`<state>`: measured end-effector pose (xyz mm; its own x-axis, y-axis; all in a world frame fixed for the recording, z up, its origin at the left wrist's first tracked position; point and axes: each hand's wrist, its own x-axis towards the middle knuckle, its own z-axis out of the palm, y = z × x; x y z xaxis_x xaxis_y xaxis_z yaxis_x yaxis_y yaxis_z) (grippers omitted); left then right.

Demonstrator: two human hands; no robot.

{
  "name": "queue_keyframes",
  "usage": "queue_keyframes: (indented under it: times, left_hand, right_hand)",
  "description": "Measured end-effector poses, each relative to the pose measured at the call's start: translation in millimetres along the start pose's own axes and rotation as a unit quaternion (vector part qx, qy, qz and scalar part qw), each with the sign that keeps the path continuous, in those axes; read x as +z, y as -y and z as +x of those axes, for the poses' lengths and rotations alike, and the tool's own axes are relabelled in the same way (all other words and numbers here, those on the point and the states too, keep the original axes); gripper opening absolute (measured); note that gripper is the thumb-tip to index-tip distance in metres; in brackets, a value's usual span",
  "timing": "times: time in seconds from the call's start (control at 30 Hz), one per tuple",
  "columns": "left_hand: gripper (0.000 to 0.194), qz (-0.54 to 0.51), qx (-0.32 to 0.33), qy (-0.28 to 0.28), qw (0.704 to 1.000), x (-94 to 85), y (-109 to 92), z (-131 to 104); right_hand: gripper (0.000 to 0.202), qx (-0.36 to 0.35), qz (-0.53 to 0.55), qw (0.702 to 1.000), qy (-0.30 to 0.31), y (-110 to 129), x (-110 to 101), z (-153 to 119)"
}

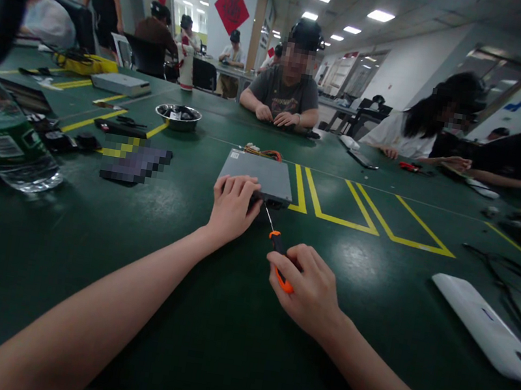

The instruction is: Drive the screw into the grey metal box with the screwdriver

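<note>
A grey metal computer power supply lies flat on the green table, with a bundle of coloured wires at its far side. My left hand grips its near left corner, fingers over the top and thumb at the front edge. In my right hand is a screwdriver with an orange and black handle, my fingers wrapped round it. Its thin shaft points up and away, the tip at the power supply's front face. Exactly what the tip touches is too small to make out.
A metal bowl with dark pieces stands beyond my left hand. Left are a water bottle and a blurred dark flat object. A white device and black cables lie right. Other people sit around the table.
</note>
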<state>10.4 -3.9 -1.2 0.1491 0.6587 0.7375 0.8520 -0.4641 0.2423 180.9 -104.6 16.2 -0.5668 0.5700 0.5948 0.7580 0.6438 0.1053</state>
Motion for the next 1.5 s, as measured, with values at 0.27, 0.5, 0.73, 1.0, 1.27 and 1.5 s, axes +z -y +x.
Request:
queue_keyframes:
  times: [0.27, 0.5, 0.73, 1.0, 1.27, 1.5]
  left_hand:
    - [0.02, -0.004, -0.005, 0.003, 1.0, 0.4, 0, 0]
    - [0.02, -0.006, -0.001, 0.0, 1.0, 0.4, 0, 0]
    - [0.02, -0.004, -0.004, -0.002, 1.0, 0.3, -1, 0]
    - [0.02, -0.006, 0.003, 0.003, 1.0, -1.2, 1, 0]
    - [0.02, -0.001, 0.0, -0.002, 1.0, -0.1, 0, 0]
    - [0.019, -0.01, -0.003, 0.003, 1.0, -0.3, 0, 0]
  right_hand:
    - [0.019, 0.057, 0.017, 0.998, 0.018, 7, -3, 5]
    - [0.022, 0.072, -0.035, 0.997, -0.013, 13, -3, 8]
    - [0.013, 0.027, -0.02, 0.999, 0.042, 17, -6, 12]
    - [0.023, 0.089, -0.037, 0.995, 0.007, 15, -7, 11]
    - [0.014, 0.05, -0.032, 0.996, 0.059, 19, -9, 14]
    - [0.022, 0.094, -0.004, 0.995, 0.03, 17, -6, 11]
